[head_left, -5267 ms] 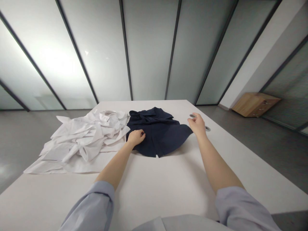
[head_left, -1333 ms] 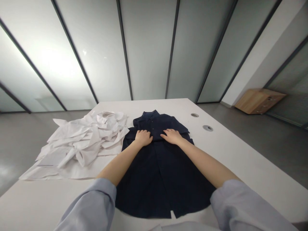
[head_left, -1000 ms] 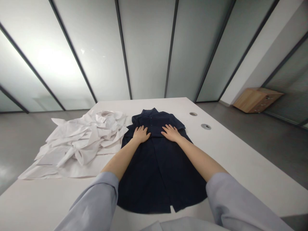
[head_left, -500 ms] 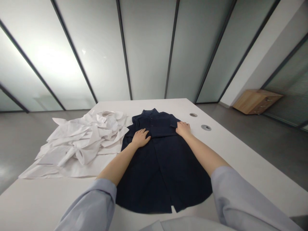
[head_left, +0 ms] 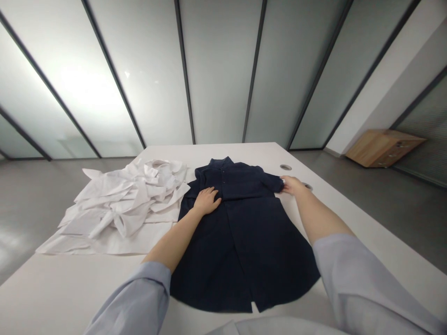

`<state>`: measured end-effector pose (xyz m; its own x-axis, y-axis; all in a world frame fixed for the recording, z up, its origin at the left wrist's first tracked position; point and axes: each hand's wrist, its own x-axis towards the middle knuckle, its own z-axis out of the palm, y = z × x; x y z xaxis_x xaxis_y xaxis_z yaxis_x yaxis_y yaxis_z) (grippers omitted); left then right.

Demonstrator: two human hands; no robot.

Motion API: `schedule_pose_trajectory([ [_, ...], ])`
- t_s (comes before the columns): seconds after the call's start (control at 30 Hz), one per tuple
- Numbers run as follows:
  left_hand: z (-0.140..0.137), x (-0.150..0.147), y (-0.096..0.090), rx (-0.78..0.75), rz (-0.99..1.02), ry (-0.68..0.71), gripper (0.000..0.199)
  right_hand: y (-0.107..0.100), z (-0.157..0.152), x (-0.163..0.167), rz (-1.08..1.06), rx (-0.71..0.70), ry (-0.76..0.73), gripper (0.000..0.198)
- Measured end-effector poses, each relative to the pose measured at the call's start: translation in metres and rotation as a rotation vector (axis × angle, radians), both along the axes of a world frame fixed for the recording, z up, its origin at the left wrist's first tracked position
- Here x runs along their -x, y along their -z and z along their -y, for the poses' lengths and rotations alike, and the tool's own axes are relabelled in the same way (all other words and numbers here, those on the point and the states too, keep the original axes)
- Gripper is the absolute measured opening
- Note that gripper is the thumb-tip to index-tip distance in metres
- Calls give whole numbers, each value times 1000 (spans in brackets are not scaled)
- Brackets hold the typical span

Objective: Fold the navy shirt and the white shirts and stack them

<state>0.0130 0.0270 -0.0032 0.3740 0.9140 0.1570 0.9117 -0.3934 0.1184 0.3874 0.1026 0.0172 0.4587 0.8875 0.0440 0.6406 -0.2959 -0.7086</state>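
Observation:
A dark navy shirt (head_left: 265,237) lies front side up on the white table (head_left: 335,218), its collar at the far end and its hem towards me. My left hand (head_left: 207,201) rests flat on the left side of the shirt's chest, fingers spread. Out to the right, my right hand (head_left: 292,184) grips the end of the shirt's right-side sleeve (head_left: 274,181), which stretches out sideways from the body of the shirt. The fingertips are partly hidden at the cuff.
White garments (head_left: 129,204) lie in a crumpled, overlapping heap left of the navy shirt. Two round cable holes are set in the table's right side, one a grommet (head_left: 285,167). A wooden cabinet (head_left: 380,146) stands on the floor beyond, near frosted glass panels (head_left: 220,74).
My right hand has moved to the right, drawing the sleeve out from the shirt's side. My left hand stays on the chest. The view has shifted slightly.

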Motion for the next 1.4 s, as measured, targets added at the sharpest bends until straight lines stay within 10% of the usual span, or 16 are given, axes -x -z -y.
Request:
schedule_pose_trajectory([
  [0.17,1,-1,-2,6,9,1,49,0,6,12,-38,22,7,31],
  [0.33,1,-1,-2,5,2,-4,49,-18,10,46,396,-185,-47,42],
  [0.73,-2,0,3,-13,15,11,50,-14,52,140,741,-66,-685,48],
  [0.87,-2,0,2,-11,10,2,49,-3,50,139,685,-136,-560,53],
  [1.1,-3,0,5,-25,-1,10,51,25,37,119,598,254,-492,70],
  [1.4,-4,1,6,-44,-18,15,50,22,46,123,729,93,-477,60],
])
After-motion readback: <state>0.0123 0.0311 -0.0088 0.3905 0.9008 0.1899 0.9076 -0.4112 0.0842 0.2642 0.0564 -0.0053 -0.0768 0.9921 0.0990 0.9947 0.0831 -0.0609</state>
